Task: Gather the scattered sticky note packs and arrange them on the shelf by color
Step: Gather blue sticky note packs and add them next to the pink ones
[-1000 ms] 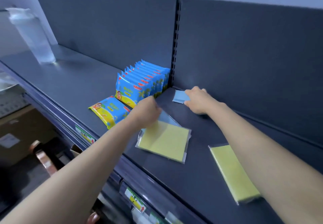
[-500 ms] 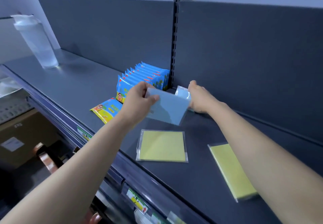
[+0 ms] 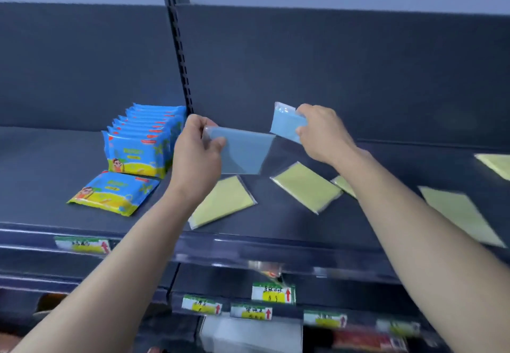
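Above the shelf (image 3: pixel 55 165), the left hand (image 3: pixel 197 148) is pinching a blue pack (image 3: pixel 242 151) while the right hand (image 3: pixel 323 134) is gripping a second blue pack (image 3: pixel 285 123) just beside it, gathering blues that probably need stacking together next, away from the yellow packs (image 3: pixel 306 187) lying beneath both hands.

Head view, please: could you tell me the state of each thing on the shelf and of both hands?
Left hand: grips the large blue plastic-wrapped sticky note pack, in the air.
Right hand: grips the small blue plastic-wrapped pack, in the air.
Yellow plastic-wrapped sticky note packs: flat, scattered on the dark grey metal shelf.
Row of blue-and-yellow printed packets: upright.
Single blue-and-yellow printed packet: flat.
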{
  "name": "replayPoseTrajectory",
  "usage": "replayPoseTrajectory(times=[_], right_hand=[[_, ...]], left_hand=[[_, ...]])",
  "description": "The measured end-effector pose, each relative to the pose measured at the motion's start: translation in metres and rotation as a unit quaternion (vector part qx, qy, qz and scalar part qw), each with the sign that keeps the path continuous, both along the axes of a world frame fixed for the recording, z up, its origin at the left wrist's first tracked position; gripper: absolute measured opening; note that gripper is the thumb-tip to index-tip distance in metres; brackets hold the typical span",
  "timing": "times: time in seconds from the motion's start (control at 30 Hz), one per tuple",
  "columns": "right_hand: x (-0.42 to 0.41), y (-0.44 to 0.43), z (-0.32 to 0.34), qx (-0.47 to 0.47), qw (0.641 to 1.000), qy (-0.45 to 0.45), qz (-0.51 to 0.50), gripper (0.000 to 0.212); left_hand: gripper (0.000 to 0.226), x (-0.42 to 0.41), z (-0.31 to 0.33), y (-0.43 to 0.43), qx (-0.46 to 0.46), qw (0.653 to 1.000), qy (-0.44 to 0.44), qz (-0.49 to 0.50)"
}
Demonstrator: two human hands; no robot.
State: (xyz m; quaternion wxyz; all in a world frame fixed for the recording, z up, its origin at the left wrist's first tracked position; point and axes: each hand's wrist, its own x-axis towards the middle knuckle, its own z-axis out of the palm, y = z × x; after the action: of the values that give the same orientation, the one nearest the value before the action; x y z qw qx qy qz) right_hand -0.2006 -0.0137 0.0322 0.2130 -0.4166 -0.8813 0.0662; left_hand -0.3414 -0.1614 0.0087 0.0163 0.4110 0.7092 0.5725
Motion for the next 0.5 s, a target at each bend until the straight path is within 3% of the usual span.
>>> replayPoseTrajectory(times=[0.23,0.5], right_hand=[[0.132,-0.049,0.001,0.010,0.987,0.019,-0.156,0.023],[0.336,-0.129,0.006,0.050,0.937,0.007,-0.347,0.035]], left_hand=[[0.014,0.102,0.006,0.011,0.010,0.982,-0.008,-0.187],[0.012,0.290,0.005,0.011,0.001,0.913,-0.004,-0.408]])
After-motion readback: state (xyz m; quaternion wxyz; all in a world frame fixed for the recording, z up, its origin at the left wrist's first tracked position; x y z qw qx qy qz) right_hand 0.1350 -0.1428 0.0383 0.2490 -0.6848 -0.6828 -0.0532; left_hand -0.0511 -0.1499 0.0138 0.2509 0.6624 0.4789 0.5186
